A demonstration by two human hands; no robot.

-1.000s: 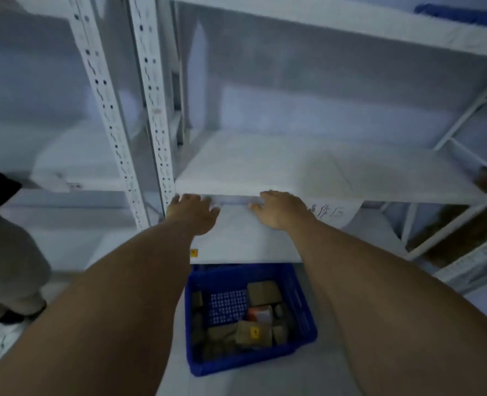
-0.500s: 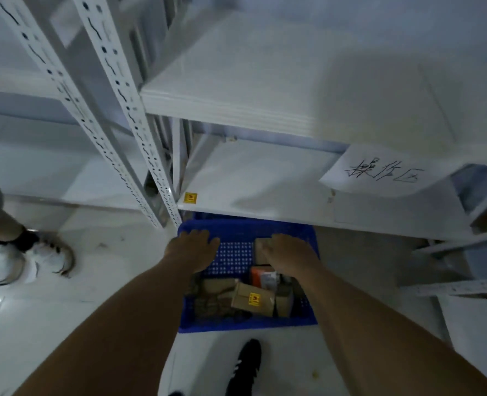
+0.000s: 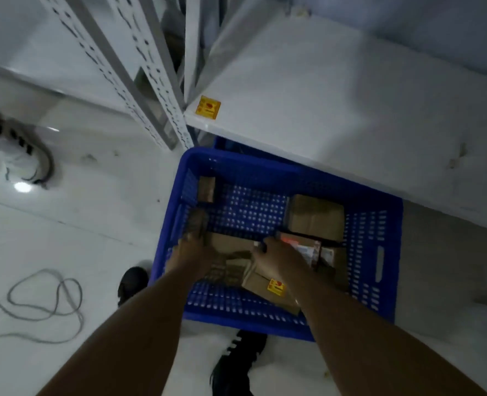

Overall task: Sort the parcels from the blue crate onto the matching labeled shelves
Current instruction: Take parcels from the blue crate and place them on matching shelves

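Lowered since before, left hand [image 3: 192, 252] and right hand [image 3: 276, 256] are reaching into the blue crate [image 3: 265, 164]. Right hand is gripping the brown parcel [image 3: 231, 242] near the crate's near-left corner; left hand's grip is indeterminate.

The crate [image 3: 379, 252] sits on the floor [image 3: 94, 224] right in front of you, its far edge tucked under the lowest shelf [image 3: 322, 110]. The uprights [image 3: 151, 81] stand at that shelf's left corner. In the crate, a small parcel [image 3: 206, 189] lies in the far-left corner and a bigger parcel [image 3: 315, 217] at the far right. Your left hand [image 3: 192, 250] and right hand [image 3: 276, 255] are down at either end of a near-side parcel [image 3: 231, 244]. A cable [image 3: 45, 304] loops on the floor to the left.
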